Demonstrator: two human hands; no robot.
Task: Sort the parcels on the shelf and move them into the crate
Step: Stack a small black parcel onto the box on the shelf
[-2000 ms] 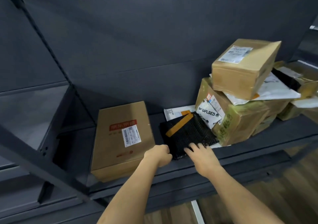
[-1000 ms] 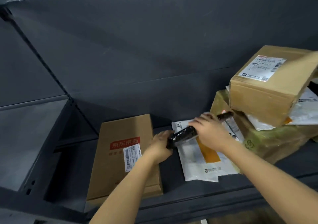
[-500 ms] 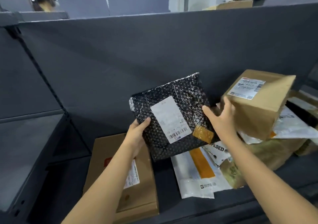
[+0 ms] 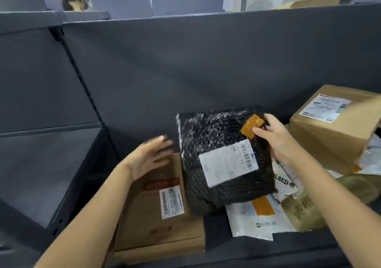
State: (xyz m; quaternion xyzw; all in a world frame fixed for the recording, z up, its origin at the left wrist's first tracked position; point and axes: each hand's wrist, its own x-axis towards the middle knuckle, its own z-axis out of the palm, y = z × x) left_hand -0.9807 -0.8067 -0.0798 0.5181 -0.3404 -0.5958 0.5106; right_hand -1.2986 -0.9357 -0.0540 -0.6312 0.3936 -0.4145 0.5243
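Observation:
A black bubble-wrap parcel (image 4: pixel 208 144) with a white label and orange tape is tilted above the shelf, label facing me. My right hand (image 4: pixel 274 138) grips its upper right corner at the tape. Just left of the parcel hovers my left hand (image 4: pixel 150 156), fingers spread and holding nothing. A flat brown cardboard box (image 4: pixel 160 220) with a red stripe and barcode label lies on the shelf below that hand. A white mailer bag (image 4: pixel 255 220) with an orange strip lies under the black parcel. No crate is in view.
A pile of parcels fills the right: a brown box (image 4: pixel 329 127) with a white label on top, and a taped greenish box (image 4: pixel 305 212) beneath. The dark grey shelf back panel (image 4: pixel 185 72) rises behind. An upright post (image 4: pixel 82 78) divides off the left bay.
The black parcel was picked up off the shelf and turned label-up. Since half a second ago my left hand has let go of it and moved left; the parcel has rotated in my right hand.

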